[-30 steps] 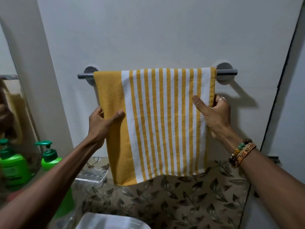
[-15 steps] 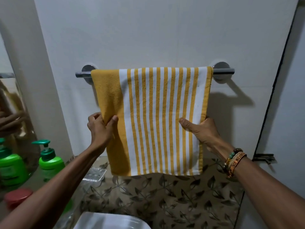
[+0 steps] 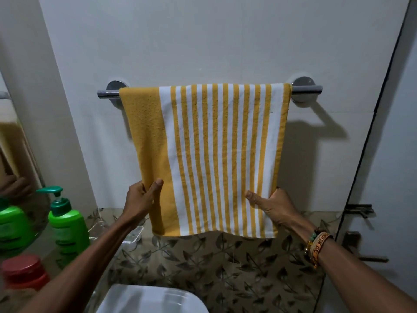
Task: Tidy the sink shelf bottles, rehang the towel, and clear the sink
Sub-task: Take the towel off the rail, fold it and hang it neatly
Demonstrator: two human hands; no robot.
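Observation:
A yellow and white striped towel (image 3: 212, 154) hangs flat over the chrome towel bar (image 3: 306, 88) on the white wall. My left hand (image 3: 141, 199) pinches the towel's solid yellow left edge near the bottom, thumb in front. My right hand (image 3: 273, 206) grips the striped right edge at about the same height, thumb across the front. A green pump bottle (image 3: 67, 220) stands on the shelf at the left, with a red-capped jar (image 3: 24, 272) in front of it. The white sink (image 3: 153, 299) shows at the bottom edge.
A mirror (image 3: 15, 177) on the left reflects the green bottle and a hand. A clear plastic soap dish (image 3: 133, 236) sits behind my left forearm. Leaf-patterned tile (image 3: 225, 267) runs below the towel. A door with a latch (image 3: 361, 211) stands at the right.
Both hands have slid down the towel's side edges from mid-height to near the bottom hem, drawing the towel straight. The towel stays on the bar.

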